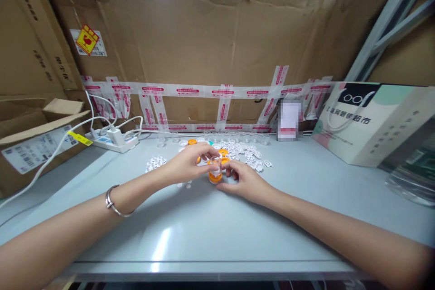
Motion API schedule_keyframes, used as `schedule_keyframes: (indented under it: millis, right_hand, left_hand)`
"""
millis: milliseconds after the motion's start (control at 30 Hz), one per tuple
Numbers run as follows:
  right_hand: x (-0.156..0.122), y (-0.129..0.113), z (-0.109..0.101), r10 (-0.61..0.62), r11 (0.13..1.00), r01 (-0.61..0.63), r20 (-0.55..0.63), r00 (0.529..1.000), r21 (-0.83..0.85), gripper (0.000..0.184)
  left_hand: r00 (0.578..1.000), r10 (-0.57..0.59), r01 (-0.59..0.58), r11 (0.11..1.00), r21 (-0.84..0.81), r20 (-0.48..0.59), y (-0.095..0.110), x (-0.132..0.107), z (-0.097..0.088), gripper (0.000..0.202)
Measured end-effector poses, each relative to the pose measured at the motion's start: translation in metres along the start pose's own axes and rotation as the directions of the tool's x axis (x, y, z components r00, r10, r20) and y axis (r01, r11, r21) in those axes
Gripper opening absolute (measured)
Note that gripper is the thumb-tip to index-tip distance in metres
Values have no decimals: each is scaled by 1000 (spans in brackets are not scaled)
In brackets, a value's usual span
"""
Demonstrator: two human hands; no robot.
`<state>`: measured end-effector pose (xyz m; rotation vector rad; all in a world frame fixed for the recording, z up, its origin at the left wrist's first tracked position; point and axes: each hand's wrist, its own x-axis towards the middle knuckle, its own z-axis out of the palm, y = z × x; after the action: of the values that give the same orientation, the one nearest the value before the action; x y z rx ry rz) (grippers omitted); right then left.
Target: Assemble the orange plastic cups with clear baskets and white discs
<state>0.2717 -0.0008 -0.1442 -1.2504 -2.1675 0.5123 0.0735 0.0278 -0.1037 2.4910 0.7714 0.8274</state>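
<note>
Near the middle of the table, my left hand point(192, 162) grips a small clear plastic cylinder point(215, 166) from its left side, thumb in front and fingers over the top. Directly under the cylinder is a round orange base point(215, 178). My right hand point(245, 180) is closed at the right side of this base, thumb low and fingertips against it. Whether cylinder and base are joined I cannot tell. Behind my fingers lie more orange round pieces point(223, 152), partly hidden, and a spread of small flat white parts point(253, 153).
Small white pieces point(155, 163) lie left of my left wrist. A white power strip point(115, 139) with cables stands at the back left beside an open cardboard box point(37, 138). At the right are a blurred phone-like object point(288, 120), a printed carton point(356, 129) and a clear bottle point(416, 172).
</note>
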Motion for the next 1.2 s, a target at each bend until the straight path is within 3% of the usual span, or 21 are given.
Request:
schedule_keyframes:
  millis: [267, 633, 867, 1000, 1100, 1200]
  right_hand:
    - [4, 2, 10, -68, 996, 69, -17, 998, 58, 14]
    - [4, -1, 9, -107, 991, 107, 2, 994, 83, 10]
    - [4, -3, 8, -83, 993, 83, 1, 997, 84, 12]
    - [4, -3, 8, -61, 994, 60, 5, 998, 86, 14]
    - [5, -2, 8, -22, 991, 23, -8, 1000, 130, 16]
    - [3, -6, 6, 35, 960, -39, 21, 999, 276, 15]
  left_hand:
    - [999, 13, -11, 999, -31, 51, -2, -3, 8, 20]
    - [995, 90, -91, 995, 27, 44, -4, -5, 11, 8]
    - [996, 73, -74, 997, 16, 50, -3, -8, 12, 7]
    - [999, 18, -14, 992, -129, 29, -12, -13, 15, 24]
    - [995, -100, 102, 965, -242, 18, -18, -17, 18, 46]
    - [971, -234, 237, 900, -366, 54, -16, -18, 21, 43]
